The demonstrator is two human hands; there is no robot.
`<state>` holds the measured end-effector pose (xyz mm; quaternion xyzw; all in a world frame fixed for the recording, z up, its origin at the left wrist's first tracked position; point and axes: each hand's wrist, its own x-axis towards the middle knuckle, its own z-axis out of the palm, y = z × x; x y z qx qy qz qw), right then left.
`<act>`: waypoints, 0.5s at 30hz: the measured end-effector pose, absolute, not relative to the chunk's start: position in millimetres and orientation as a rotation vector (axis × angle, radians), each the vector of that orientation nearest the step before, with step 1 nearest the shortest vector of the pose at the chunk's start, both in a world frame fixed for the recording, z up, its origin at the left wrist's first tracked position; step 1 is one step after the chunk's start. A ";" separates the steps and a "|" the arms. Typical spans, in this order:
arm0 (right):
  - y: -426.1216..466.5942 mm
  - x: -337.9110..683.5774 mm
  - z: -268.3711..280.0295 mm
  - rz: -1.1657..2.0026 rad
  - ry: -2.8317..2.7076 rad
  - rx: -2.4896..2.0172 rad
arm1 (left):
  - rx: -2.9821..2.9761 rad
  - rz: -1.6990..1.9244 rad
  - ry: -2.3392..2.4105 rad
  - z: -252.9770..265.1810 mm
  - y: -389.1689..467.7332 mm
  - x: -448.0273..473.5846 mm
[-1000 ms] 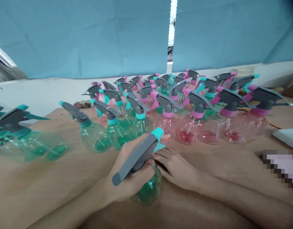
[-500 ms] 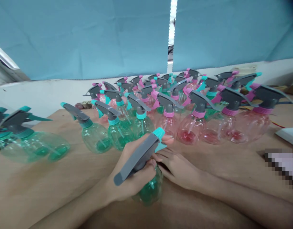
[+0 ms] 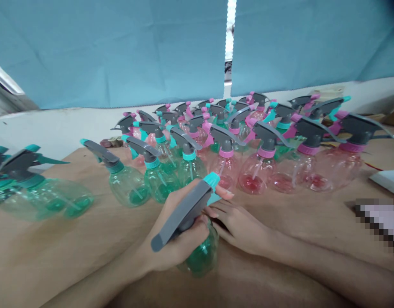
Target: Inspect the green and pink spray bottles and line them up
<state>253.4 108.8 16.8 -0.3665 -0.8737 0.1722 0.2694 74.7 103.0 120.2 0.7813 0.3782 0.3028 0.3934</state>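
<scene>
In front of me, a green see-through spray bottle (image 3: 201, 254) stands tilted, with a grey trigger head and a turquoise nozzle. My left hand (image 3: 180, 231) is closed around its neck, just under the head. From the other side, my right hand (image 3: 240, 224) reaches against the same bottle near the neck. Its fingertips go behind the bottle and my left fingers, so their exact grip is partly hidden. Just beyond my hands stand a green spray bottle (image 3: 163, 184) and a pink spray bottle (image 3: 253, 175), part of a dense group.
Several green and pink spray bottles crowd the far side of the wooden table (image 3: 119, 239). More green bottles (image 3: 63, 196) stand at the left. A pixelated rectangular object (image 3: 381, 220) lies at the right edge. Behind the table hangs a blue cloth (image 3: 119, 51).
The bottle's head has tilted very slightly down and left in my hands. Both hands keep their places on it, and the other bottles stand as before.
</scene>
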 end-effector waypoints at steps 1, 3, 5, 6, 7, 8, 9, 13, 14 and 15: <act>108.7 253.5 17.0 0.462 -2.355 -0.989 | 1.967 0.754 0.959 125.7 102.7 78.1; 108.4 253.8 17.9 0.459 -2.355 -0.995 | 1.947 0.752 0.962 129.8 102.9 81.7; 107.8 254.1 19.4 0.457 -2.355 -1.001 | 1.951 0.772 0.959 128.3 103.9 82.0; 107.6 254.2 20.1 0.456 -2.355 -1.005 | 1.949 0.780 0.933 127.3 104.5 81.6; 107.4 254.3 20.6 0.455 -2.354 -1.009 | 1.949 0.790 0.903 127.0 105.0 81.3; 107.3 254.3 21.1 0.453 -2.351 -1.014 | 1.949 0.801 0.876 127.5 105.3 81.0; 107.3 254.2 21.4 0.452 -2.347 -1.020 | 1.951 0.808 0.861 128.9 105.6 80.8; 107.9 253.8 21.8 0.456 -2.343 -1.024 | 2.008 0.768 0.843 136.1 105.9 80.1; 108.0 253.7 22.0 0.457 -2.345 -1.021 | 2.024 0.760 0.837 136.6 106.0 79.8; 108.0 253.6 22.1 0.458 -2.347 -1.018 | 2.037 0.761 0.827 136.3 106.1 79.5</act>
